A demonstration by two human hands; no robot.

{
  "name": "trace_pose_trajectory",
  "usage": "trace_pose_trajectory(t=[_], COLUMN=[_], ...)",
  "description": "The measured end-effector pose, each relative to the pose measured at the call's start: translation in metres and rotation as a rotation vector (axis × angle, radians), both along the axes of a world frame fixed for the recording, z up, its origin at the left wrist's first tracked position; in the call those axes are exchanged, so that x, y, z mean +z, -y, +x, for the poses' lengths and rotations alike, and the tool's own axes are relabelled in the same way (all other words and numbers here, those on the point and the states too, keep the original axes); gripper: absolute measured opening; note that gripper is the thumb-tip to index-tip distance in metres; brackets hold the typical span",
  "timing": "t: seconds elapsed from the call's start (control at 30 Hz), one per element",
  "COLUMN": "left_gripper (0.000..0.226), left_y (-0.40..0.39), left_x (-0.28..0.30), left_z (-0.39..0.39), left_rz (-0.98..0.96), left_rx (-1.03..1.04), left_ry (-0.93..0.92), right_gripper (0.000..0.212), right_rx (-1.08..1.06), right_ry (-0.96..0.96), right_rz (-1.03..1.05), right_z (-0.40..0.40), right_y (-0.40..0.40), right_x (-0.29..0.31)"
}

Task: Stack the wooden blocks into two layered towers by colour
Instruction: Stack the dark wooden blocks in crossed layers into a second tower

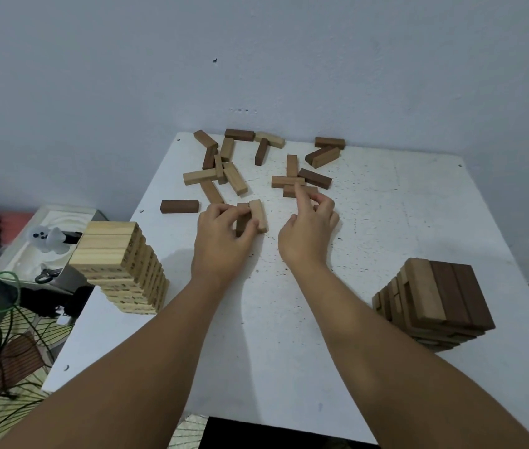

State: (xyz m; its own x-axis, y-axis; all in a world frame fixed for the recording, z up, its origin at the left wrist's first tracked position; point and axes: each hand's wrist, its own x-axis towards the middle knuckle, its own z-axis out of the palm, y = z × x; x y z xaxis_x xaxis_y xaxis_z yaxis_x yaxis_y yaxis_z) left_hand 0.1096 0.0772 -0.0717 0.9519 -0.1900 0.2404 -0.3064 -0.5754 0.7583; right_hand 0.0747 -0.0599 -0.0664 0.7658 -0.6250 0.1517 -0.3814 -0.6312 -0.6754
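Note:
Loose light and dark wooden blocks [224,170] lie scattered over the far half of the white table [386,222]. My left hand [221,234] grips two blocks side by side, a dark one [242,218] and a light one [259,215]. My right hand [311,222] hovers just right of it, fingers curled at the edge of a small brown cluster [295,184]; whether it holds a block I cannot tell. A tall light-wood tower [120,267] stands at the table's left edge. A lower tower of brown and dark blocks [435,299] stands at the right.
A single dark block [179,206] lies apart, left of my left hand. The table backs onto a pale wall. Off the left edge sit a white tray [29,251] with a plastic figure, cables and clutter on the floor.

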Motion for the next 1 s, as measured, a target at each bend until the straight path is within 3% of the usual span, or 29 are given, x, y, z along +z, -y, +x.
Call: trace_pose_trajectory(t=[0.13, 0.23, 0.33, 0.57, 0.83, 1.0], left_gripper=[0.022, 0.028, 0.035, 0.027, 0.027, 0.034], left_y=[0.000, 0.002, 0.003, 0.002, 0.002, 0.002], left_x=[0.000, 0.002, 0.001, 0.000, -0.002, 0.000], left_z=[-0.001, -0.003, -0.003, -0.001, 0.001, 0.000], left_rz=[-0.010, -0.025, -0.028, -0.020, -0.002, 0.012], left_rx=[0.010, 0.020, 0.014, 0.032, 0.022, 0.012], left_ry=[0.015, 0.001, -0.008, 0.025, 0.024, 0.017], right_gripper=[0.072, 0.072, 0.062, 0.033, 0.022, 0.026], right_rx=[0.040, 0.068, 0.087, 0.032, -0.005, 0.048], right_ry=[-0.255, -0.312, -0.225, -0.016, 0.000, 0.041], right_rz=[-0.050, -0.032, -0.064, -0.088, -0.058, 0.004], right_z=[0.008, 0.008, 0.002, -0.012, -0.010, -0.011], right_y=[0.001, 0.000, 0.000, -0.007, -0.007, -0.008], right_x=[0.012, 0.014, 0.010, -0.002, -0.004, -0.004])
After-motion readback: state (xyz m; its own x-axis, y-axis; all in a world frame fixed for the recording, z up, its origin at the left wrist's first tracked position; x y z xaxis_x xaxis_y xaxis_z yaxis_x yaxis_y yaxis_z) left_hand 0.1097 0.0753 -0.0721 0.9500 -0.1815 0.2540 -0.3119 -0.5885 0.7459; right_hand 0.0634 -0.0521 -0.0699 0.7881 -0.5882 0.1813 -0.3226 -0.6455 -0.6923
